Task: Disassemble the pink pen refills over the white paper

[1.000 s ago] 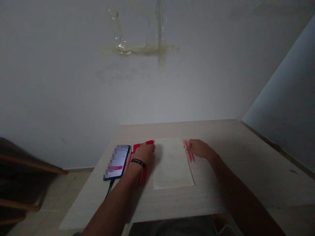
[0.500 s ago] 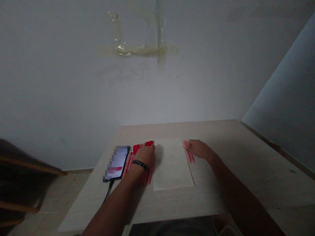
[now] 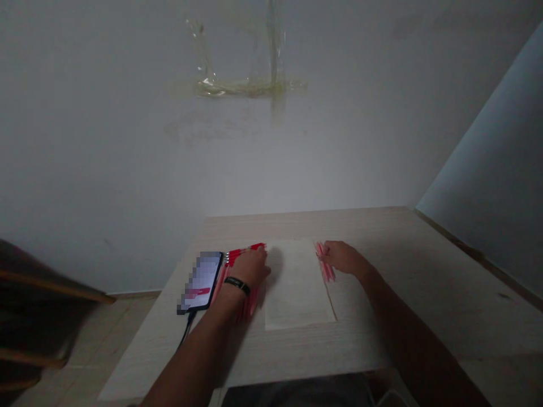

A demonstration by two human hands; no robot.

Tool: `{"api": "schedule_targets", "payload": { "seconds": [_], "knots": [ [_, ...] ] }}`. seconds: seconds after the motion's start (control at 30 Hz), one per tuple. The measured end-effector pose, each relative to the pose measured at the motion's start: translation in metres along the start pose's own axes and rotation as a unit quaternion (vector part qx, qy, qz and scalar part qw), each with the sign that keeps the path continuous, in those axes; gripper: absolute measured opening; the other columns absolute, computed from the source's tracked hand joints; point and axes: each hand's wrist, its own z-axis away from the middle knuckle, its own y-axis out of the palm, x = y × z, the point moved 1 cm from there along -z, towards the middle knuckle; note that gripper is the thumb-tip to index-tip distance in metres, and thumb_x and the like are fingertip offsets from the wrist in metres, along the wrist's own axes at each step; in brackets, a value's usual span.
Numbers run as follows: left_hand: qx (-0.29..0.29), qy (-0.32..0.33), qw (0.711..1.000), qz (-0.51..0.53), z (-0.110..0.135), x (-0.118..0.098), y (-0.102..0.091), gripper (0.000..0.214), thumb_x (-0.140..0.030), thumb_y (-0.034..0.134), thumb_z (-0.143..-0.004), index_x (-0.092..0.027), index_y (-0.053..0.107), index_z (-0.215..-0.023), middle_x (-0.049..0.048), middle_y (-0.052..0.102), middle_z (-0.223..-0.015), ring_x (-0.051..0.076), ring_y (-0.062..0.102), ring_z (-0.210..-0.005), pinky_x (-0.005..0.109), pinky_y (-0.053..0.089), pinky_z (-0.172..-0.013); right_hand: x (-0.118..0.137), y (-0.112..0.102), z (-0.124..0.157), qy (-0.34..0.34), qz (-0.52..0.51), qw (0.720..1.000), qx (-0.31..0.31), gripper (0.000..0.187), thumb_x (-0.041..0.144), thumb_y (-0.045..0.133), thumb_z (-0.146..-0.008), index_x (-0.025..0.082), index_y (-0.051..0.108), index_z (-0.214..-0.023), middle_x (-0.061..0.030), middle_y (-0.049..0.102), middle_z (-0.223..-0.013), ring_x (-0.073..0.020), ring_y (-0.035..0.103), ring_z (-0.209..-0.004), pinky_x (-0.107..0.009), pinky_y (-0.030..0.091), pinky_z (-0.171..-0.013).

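My left hand (image 3: 250,268) lies over a bunch of red-capped pink pens (image 3: 244,251), which spread out from under it and are partly hidden by it. A sheet of pale paper (image 3: 297,285) lies flat just to the right of that hand. My right hand (image 3: 343,257) is at the paper's far right corner, its fingertips against a small bundle of pink pens (image 3: 326,265). The picture is too dark and small to show whether either hand grips its pens.
A phone (image 3: 202,281) with a pixelated screen lies left of the pens, and its black cable (image 3: 185,330) runs off the table's near edge. The pale wooden table (image 3: 424,271) meets a wall with tape marks (image 3: 250,87). Dark furniture (image 3: 34,294) stands at the left.
My left hand has shifted slightly right, closer to the paper. My right hand and the paper look unchanged.
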Motion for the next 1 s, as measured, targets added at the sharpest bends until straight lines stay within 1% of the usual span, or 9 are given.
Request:
{"api": "schedule_targets", "payload": {
  "seconds": [0.13,0.27,0.33,0.47,0.53,0.63,0.77,0.87,1.0],
  "knots": [
    [-0.019,0.021,0.994,0.104,0.004,0.004,-0.015,0.036,-0.022,0.061,-0.078,-0.016,0.063,-0.113,0.0116,0.074,-0.098,0.025,0.070,-0.090,0.032,0.049,-0.076,-0.001,0.004,-0.001,-0.028,-0.054,0.998,-0.012,0.015,0.030,0.063,-0.089,0.017,0.062,-0.081,-0.0048,0.070,-0.082,-0.0150,0.062,-0.072,-0.023,0.038,-0.064],
    [-0.018,0.065,0.963,0.262,0.005,-0.001,-0.023,0.030,-0.021,0.058,-0.079,-0.016,0.066,-0.108,0.0060,0.073,-0.085,0.018,0.068,-0.074,0.027,0.047,-0.067,0.003,0.013,0.000,-0.082,-0.152,0.985,0.017,0.010,0.025,0.060,-0.090,0.018,0.062,-0.096,-0.0025,0.067,-0.081,-0.0129,0.061,-0.062,-0.023,0.043,-0.061],
    [0.000,0.084,0.933,0.349,0.003,-0.005,-0.022,0.018,-0.023,0.056,-0.081,-0.016,0.067,-0.094,0.0044,0.070,-0.078,0.015,0.064,-0.063,0.025,0.046,-0.060,0.009,0.018,-0.001,-0.111,-0.165,0.980,0.003,0.015,0.022,0.063,-0.086,0.018,0.063,-0.101,-0.0033,0.066,-0.088,-0.0132,0.061,-0.064,-0.024,0.047,-0.062],
    [-0.009,0.096,0.843,0.530,-0.008,-0.011,-0.013,0.015,-0.031,0.061,-0.081,-0.016,0.059,-0.078,0.0003,0.064,-0.069,0.011,0.058,-0.056,0.023,0.044,-0.055,0.023,0.019,0.000,-0.179,-0.165,0.969,-0.049,0.019,0.020,0.070,-0.083,0.019,0.067,-0.102,-0.0060,0.062,-0.099,-0.0165,0.062,-0.085,-0.027,0.051,-0.073],
    [-0.039,0.077,0.810,0.579,-0.013,-0.011,-0.007,0.015,-0.030,0.063,-0.079,-0.016,0.058,-0.078,-0.0011,0.062,-0.065,0.010,0.055,-0.053,0.021,0.040,-0.053,0.029,0.018,0.002,-0.163,-0.195,0.967,-0.032,0.015,0.025,0.062,-0.090,0.020,0.067,-0.104,-0.0055,0.061,-0.098,-0.0121,0.060,-0.070,-0.022,0.048,-0.058],
    [-0.093,0.034,0.779,0.620,-0.014,-0.010,0.001,0.017,-0.032,0.063,-0.081,-0.016,0.057,-0.079,-0.0006,0.064,-0.063,0.009,0.053,-0.053,0.020,0.036,-0.051,0.032,0.015,0.005,-0.157,-0.251,0.955,-0.006,0.025,0.036,0.046,-0.100,0.020,0.066,-0.101,-0.0030,0.063,-0.091,-0.0056,0.052,-0.048,-0.017,0.037,-0.041],
    [-0.114,0.025,0.752,0.649,-0.010,-0.011,0.003,0.017,-0.031,0.064,-0.082,-0.016,0.057,-0.081,0.0000,0.066,-0.064,0.010,0.055,-0.054,0.021,0.038,-0.053,0.028,0.015,0.004,-0.120,-0.325,0.938,0.017,0.039,0.048,0.038,-0.102,0.020,0.064,-0.097,0.0016,0.060,-0.071,-0.0068,0.048,-0.037,-0.018,0.032,-0.034],
    [-0.123,0.040,0.754,0.644,-0.007,-0.013,0.002,0.017,-0.031,0.065,-0.082,-0.016,0.057,-0.080,0.0011,0.067,-0.064,0.011,0.056,-0.057,0.022,0.040,-0.056,0.028,0.013,0.001,-0.137,-0.341,0.929,-0.035,0.043,0.049,0.039,-0.101,0.018,0.067,-0.092,-0.0035,0.066,-0.079,-0.0105,0.058,-0.051,-0.020,0.042,-0.044],
    [-0.100,0.095,0.776,0.616,-0.006,-0.015,0.004,0.019,-0.034,0.064,-0.085,-0.016,0.058,-0.079,0.0017,0.067,-0.067,0.012,0.057,-0.061,0.024,0.043,-0.061,0.034,0.012,-0.001,-0.128,-0.343,0.927,-0.078,0.043,0.050,0.042,-0.098,0.018,0.064,-0.080,-0.0030,0.064,-0.074,-0.0115,0.058,-0.053,-0.021,0.043,-0.045]
  ]
}}
